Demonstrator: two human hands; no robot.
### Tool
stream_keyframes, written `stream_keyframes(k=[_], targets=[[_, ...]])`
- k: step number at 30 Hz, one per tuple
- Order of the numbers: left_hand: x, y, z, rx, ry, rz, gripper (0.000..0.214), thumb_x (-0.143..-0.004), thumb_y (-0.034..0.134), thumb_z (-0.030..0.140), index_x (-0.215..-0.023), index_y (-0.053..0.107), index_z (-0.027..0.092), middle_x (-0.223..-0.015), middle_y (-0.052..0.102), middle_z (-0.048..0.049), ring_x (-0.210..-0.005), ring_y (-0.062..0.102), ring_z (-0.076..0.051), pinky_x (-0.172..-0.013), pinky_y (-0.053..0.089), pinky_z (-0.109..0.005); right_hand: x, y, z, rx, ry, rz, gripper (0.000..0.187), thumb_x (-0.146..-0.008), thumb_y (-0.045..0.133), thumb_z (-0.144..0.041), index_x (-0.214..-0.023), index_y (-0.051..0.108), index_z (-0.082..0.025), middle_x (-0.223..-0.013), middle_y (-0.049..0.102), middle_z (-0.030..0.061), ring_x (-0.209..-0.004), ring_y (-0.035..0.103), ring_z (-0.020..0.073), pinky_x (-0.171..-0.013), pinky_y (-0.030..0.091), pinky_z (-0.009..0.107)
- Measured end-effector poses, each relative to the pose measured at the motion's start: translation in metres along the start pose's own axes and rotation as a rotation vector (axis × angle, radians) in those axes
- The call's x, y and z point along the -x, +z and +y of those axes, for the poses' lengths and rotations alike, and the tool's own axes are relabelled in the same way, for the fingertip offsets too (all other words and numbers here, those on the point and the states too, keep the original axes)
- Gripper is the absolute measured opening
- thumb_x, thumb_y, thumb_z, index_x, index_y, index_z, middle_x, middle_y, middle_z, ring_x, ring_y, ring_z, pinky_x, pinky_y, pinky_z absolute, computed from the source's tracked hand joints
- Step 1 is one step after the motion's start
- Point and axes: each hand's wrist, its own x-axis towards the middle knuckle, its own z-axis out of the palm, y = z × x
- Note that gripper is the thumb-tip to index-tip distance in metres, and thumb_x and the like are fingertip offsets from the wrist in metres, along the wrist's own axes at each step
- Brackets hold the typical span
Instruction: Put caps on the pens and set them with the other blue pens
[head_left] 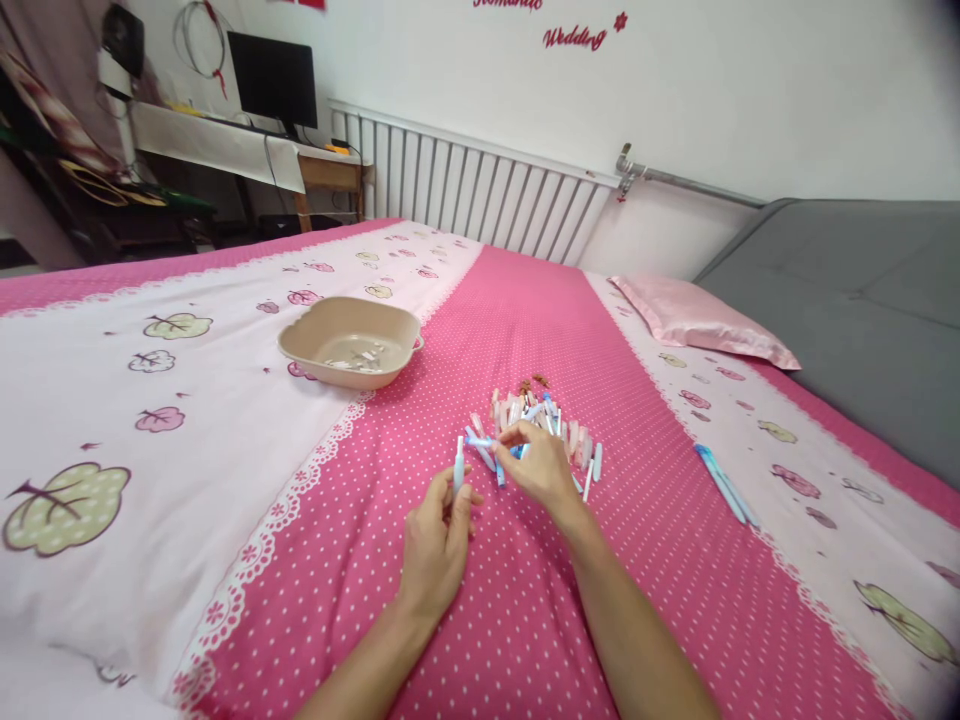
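My left hand point(442, 525) is closed around a light-blue pen barrel point(458, 472) with a white upper end, held upright. Between the thumb and fingers of my right hand point(536, 462) is a blue-and-purple pen piece point(480, 442), lying roughly level. Its left end is close to the top of the barrel; I cannot tell whether they touch. Just beyond my right hand lies a loose pile of pen parts point(581, 440) in pink, white and light blue, partly hidden by that hand. Small brown pieces point(535, 383) sit at the pile's far edge.
A beige basin point(349, 340) with small pale pieces in it stands on the bed at the left. Two blue pens point(726, 485) lie together at the right. Farther off are a pink pillow point(705, 320), a grey headboard point(847, 290), a white radiator point(480, 185) and a desk with a monitor point(274, 80).
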Motion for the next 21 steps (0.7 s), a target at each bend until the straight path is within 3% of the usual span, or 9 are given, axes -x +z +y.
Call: stream_keyframes(k=[3, 9, 16, 21], targets=[[0.0, -0.001, 0.002, 0.015, 0.0, 0.014, 0.037, -0.091, 0.041, 0.044, -0.111, 0.053, 0.017, -0.083, 0.067, -0.0029, -0.055, 0.056, -0.012, -0.055, 0.043, -0.025, 0.005, 0.001, -0.005, 0.035, 0.011, -0.168, 0.014, -0.074, 0.063, -0.03, -0.08, 0.068, -0.018, -0.077, 0.072, 0.0042, -0.075, 0.067, 0.0199, -0.07, 0.047, 0.029], [0.0, -0.002, 0.003, -0.016, -0.019, 0.058, 0.036, -0.092, 0.04, 0.043, -0.113, 0.052, 0.016, -0.069, 0.06, 0.0016, -0.055, 0.055, -0.013, -0.055, 0.043, -0.025, 0.008, 0.006, -0.008, 0.067, -0.035, -0.209, 0.018, -0.08, 0.057, -0.02, -0.094, 0.067, -0.018, -0.087, 0.073, 0.0046, -0.077, 0.066, 0.0173, -0.071, 0.046, 0.027], [0.0, -0.001, 0.0, -0.017, -0.014, 0.06, 0.036, -0.092, 0.039, 0.044, -0.113, 0.051, 0.016, -0.068, 0.058, 0.0025, -0.056, 0.055, -0.013, -0.056, 0.042, -0.026, 0.014, 0.02, -0.012, 0.187, -0.007, -0.301, 0.022, -0.075, 0.064, -0.02, -0.097, 0.065, -0.017, -0.077, 0.07, 0.0029, -0.07, 0.064, 0.0163, -0.066, 0.042, 0.025], [-0.001, -0.001, -0.001, -0.01, -0.027, 0.047, 0.037, -0.092, 0.039, 0.045, -0.112, 0.051, 0.017, -0.079, 0.063, -0.0013, -0.057, 0.055, -0.013, -0.056, 0.041, -0.026, 0.009, 0.016, -0.009, -0.02, 0.018, -0.272, 0.035, -0.072, 0.059, -0.016, -0.107, 0.06, -0.016, -0.069, 0.065, -0.0007, -0.061, 0.059, 0.013, -0.062, 0.042, 0.024]])
